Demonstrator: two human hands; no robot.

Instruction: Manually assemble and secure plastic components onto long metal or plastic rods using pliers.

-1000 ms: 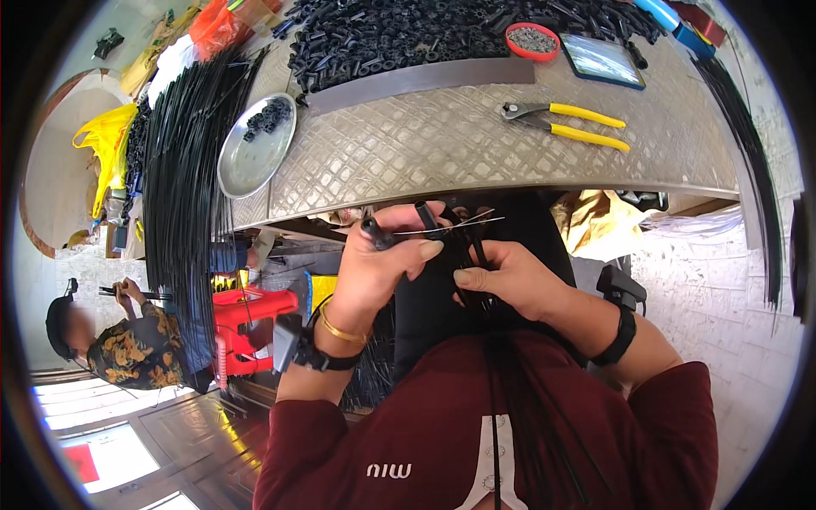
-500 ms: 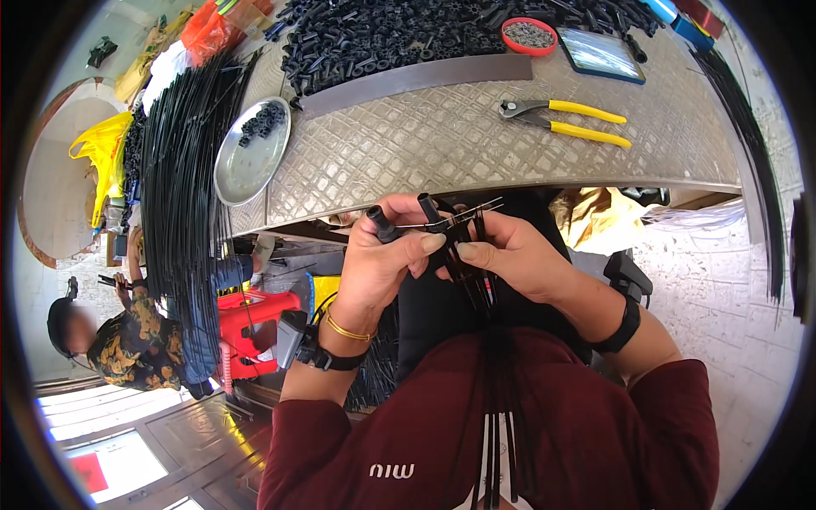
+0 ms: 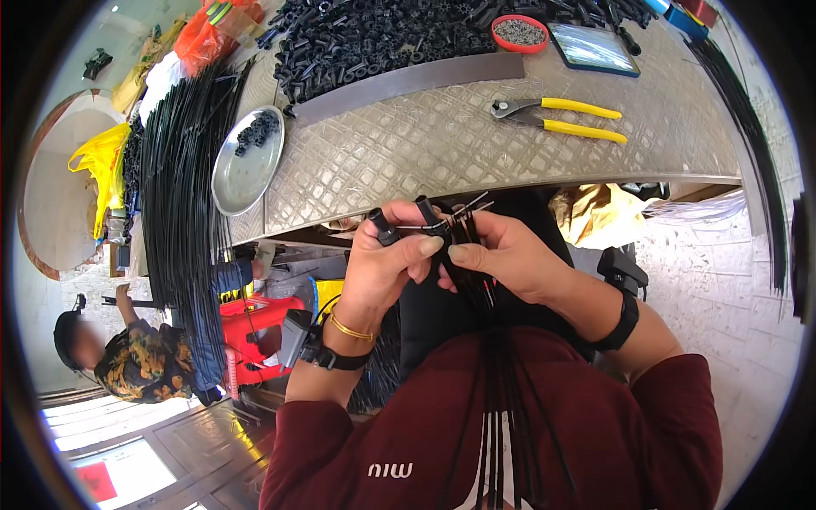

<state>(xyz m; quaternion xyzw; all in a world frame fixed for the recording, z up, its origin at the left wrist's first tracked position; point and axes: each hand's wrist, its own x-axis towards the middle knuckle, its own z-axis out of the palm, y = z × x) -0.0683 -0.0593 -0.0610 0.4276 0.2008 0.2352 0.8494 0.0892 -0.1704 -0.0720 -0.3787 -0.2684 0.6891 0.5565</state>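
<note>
My left hand is closed around a black plastic tube piece, thumb pressed against its lower end. A second black tube piece sticks up between its fingers, and a thin pale rod links the two. Beside it, my right hand pinches a bunch of thin black rods between thumb and fingers. Their upper ends cross at the tube piece; the lower ends hang toward my dark red shirt. The exact joint between rods and tube is too small to make out.
On the patterned table lie yellow-handled pliers, a heap of black plastic parts, a red dish of small metal bits and a metal bowl. Long black rods overhang the left edge. A person sits by a red stool.
My hands stay close together with the same grip; the rods' upper ends have shifted slightly. The view has moved a little. The other person's arm is raised differently.
</note>
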